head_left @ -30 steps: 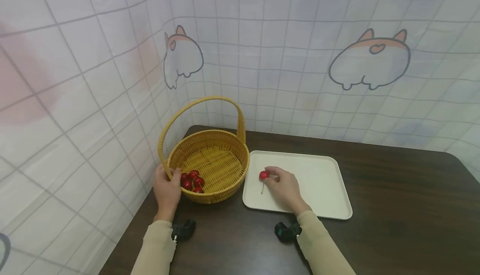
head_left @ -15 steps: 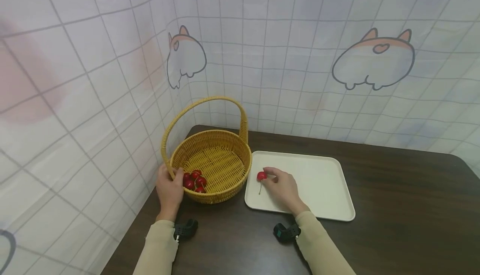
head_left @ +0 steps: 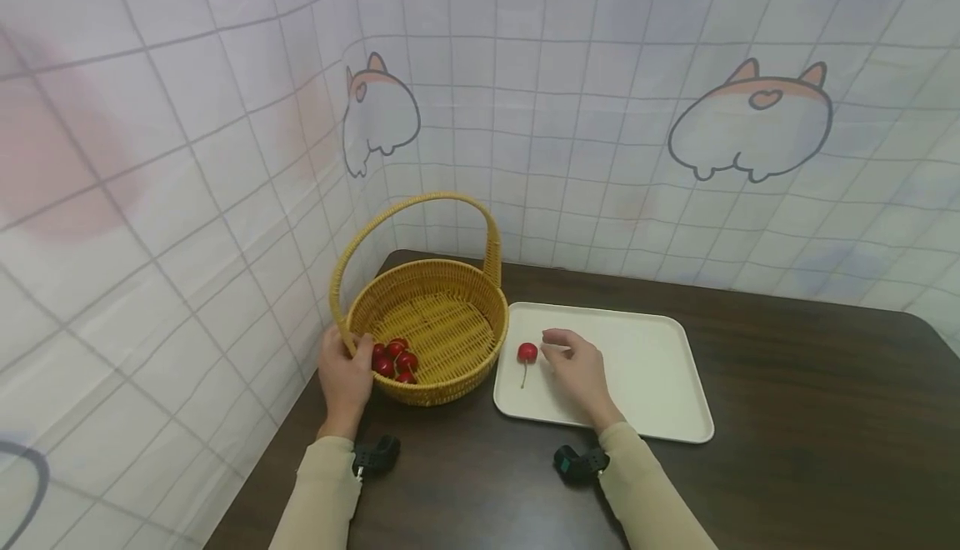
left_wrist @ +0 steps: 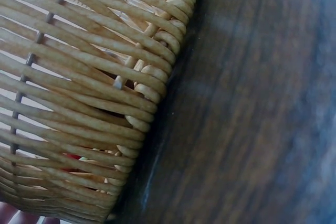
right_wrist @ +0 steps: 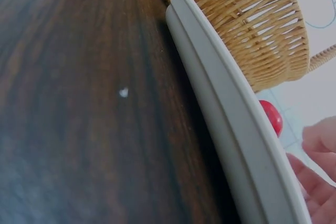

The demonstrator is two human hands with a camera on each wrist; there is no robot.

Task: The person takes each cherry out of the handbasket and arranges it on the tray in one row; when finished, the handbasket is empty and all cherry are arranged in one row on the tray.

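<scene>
The left hand (head_left: 347, 379) grips the near left side of a yellow wicker basket (head_left: 480, 364), thumb over the rim by the foot of its tall handle (head_left: 420, 198). Inside, next to that hand, several red cherries (head_left: 405, 361) lie bunched. In the left wrist view the woven wall (left_wrist: 79, 77) fills much of the picture, with only bits of fingers at the lower left. One cherry with its stem (head_left: 527, 353) lies on the left part of a white tray (head_left: 637, 367). Just right of it is the right hand (head_left: 581, 371), fingers loosely bent, a small gap from the cherry (right_wrist: 271, 117).
Basket and tray stand side by side on a dark wooden table (head_left: 795, 400). A white curtain (head_left: 600, 158) with grid lines and cartoon animal drawings rises behind and at the left. Each wrist wears a black strap device (head_left: 577, 464).
The right hand's fingertips have parted from the cherry and drawn slightly right, leaving it on the tray. The head view has shifted a little; the left hand keeps its hold on the basket.
</scene>
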